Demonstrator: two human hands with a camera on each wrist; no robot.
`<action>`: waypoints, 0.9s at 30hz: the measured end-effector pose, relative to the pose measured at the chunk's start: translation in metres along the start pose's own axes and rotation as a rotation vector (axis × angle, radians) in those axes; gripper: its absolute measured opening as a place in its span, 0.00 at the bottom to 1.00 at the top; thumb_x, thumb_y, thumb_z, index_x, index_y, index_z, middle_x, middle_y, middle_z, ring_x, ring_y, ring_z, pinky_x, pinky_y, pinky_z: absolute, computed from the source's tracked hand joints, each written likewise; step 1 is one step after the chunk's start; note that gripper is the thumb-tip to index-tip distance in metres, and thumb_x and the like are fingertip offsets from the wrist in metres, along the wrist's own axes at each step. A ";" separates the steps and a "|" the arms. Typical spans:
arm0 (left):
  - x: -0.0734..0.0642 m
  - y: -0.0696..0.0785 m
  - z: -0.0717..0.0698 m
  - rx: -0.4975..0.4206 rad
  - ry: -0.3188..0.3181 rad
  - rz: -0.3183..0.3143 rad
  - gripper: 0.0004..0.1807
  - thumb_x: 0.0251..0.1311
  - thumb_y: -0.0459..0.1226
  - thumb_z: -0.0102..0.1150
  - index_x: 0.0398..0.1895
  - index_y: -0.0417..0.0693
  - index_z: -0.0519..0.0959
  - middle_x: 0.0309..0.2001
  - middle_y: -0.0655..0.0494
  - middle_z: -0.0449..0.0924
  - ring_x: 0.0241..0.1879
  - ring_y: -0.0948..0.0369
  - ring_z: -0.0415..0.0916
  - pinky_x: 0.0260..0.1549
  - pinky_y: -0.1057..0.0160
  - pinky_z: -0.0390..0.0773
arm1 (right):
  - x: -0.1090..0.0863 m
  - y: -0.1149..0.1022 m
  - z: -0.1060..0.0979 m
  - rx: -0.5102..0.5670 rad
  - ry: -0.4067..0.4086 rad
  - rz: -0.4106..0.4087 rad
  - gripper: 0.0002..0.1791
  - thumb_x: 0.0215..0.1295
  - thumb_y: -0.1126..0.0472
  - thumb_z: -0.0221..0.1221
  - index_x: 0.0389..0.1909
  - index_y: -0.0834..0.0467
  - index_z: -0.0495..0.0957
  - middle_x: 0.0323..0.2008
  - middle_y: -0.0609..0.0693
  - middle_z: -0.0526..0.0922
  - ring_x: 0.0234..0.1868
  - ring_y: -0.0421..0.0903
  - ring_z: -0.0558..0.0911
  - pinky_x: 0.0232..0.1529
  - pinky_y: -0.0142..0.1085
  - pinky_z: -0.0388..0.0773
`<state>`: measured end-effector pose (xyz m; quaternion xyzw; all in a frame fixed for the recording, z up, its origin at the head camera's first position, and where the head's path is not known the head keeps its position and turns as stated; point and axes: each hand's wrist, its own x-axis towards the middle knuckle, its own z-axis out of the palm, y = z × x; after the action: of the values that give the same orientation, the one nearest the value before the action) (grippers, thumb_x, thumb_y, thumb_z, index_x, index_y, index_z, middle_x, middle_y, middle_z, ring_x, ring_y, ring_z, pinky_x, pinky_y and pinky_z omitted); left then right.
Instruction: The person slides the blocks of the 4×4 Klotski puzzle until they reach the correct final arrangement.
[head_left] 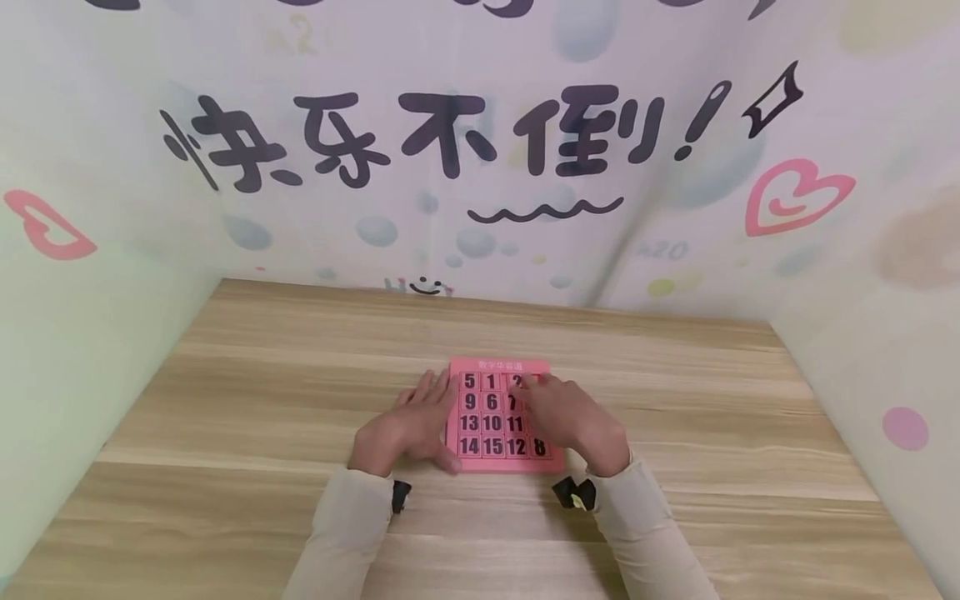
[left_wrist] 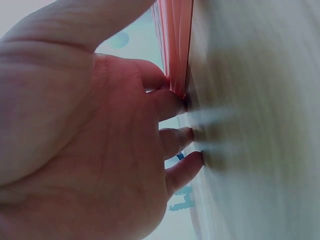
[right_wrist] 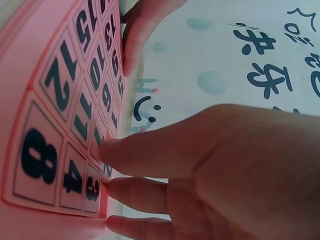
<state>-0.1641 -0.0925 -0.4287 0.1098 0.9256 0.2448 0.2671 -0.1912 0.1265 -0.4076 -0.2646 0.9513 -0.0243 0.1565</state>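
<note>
A pink sliding number puzzle (head_left: 510,467) lies flat on the table, its tiles marked with black numbers. My left hand (head_left: 412,427) rests along its left side, fingers extended and thumb by the near left corner. In the left wrist view two fingertips meet the puzzle's edge and the others touch the tabletop. Over the upper right tiles is my right hand (head_left: 573,417), its thumb at the 7 tile and fingertips near the far right corner. The right wrist view shows the 8 tile (right_wrist: 39,156), 4 tile (right_wrist: 72,176) and 3 tile (right_wrist: 92,188) in one column, with a tile-free slot past the 3.
The wood-grain table (head_left: 247,400) extends around the puzzle on all sides. A white printed backdrop (head_left: 420,225) with large dark characters and pink hearts stands behind the table and along both sides. Dark straps show at both wrists by the pale sleeves (head_left: 348,517).
</note>
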 end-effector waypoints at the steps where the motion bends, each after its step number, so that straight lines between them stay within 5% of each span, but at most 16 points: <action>1: 0.000 0.000 0.000 -0.001 0.000 0.001 0.69 0.43 0.45 0.79 0.80 0.43 0.39 0.81 0.47 0.30 0.79 0.48 0.24 0.77 0.46 0.34 | 0.000 0.000 0.000 0.012 -0.005 0.005 0.24 0.75 0.61 0.49 0.70 0.53 0.70 0.62 0.57 0.75 0.53 0.54 0.78 0.57 0.50 0.78; 7: 0.000 0.001 0.001 -0.006 0.000 0.009 0.68 0.44 0.46 0.78 0.80 0.43 0.38 0.81 0.47 0.29 0.79 0.48 0.24 0.77 0.46 0.34 | 0.001 -0.002 0.002 0.081 -0.037 0.021 0.25 0.77 0.57 0.48 0.72 0.50 0.67 0.72 0.58 0.65 0.68 0.59 0.70 0.68 0.55 0.68; 12: -0.001 0.001 0.001 -0.011 0.000 0.007 0.68 0.44 0.46 0.78 0.80 0.43 0.38 0.81 0.47 0.29 0.79 0.48 0.23 0.77 0.47 0.33 | 0.001 -0.003 0.002 0.089 -0.028 -0.002 0.23 0.77 0.56 0.50 0.70 0.51 0.71 0.67 0.59 0.71 0.53 0.56 0.78 0.62 0.52 0.74; 17: -0.001 0.001 0.000 -0.006 0.002 0.002 0.68 0.44 0.45 0.78 0.80 0.42 0.39 0.81 0.47 0.30 0.79 0.48 0.24 0.77 0.47 0.33 | 0.001 -0.003 0.001 0.074 0.003 -0.042 0.20 0.75 0.57 0.52 0.65 0.53 0.75 0.54 0.57 0.77 0.37 0.51 0.75 0.49 0.46 0.78; 24: -0.001 0.001 0.000 -0.003 0.007 0.002 0.68 0.44 0.45 0.78 0.80 0.42 0.39 0.81 0.47 0.31 0.79 0.48 0.24 0.77 0.47 0.34 | 0.002 -0.006 0.000 0.108 -0.030 -0.023 0.24 0.76 0.58 0.49 0.71 0.52 0.68 0.71 0.58 0.67 0.64 0.57 0.73 0.67 0.53 0.70; 27: -0.001 0.001 0.000 -0.004 0.009 0.000 0.68 0.44 0.46 0.79 0.80 0.42 0.40 0.81 0.47 0.31 0.79 0.48 0.24 0.77 0.47 0.34 | 0.003 -0.006 0.001 0.102 -0.027 -0.023 0.24 0.76 0.58 0.50 0.71 0.52 0.69 0.70 0.58 0.68 0.62 0.56 0.74 0.66 0.52 0.71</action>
<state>-0.1636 -0.0923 -0.4280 0.1084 0.9263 0.2470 0.2630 -0.1904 0.1199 -0.4084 -0.2676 0.9434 -0.0710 0.1826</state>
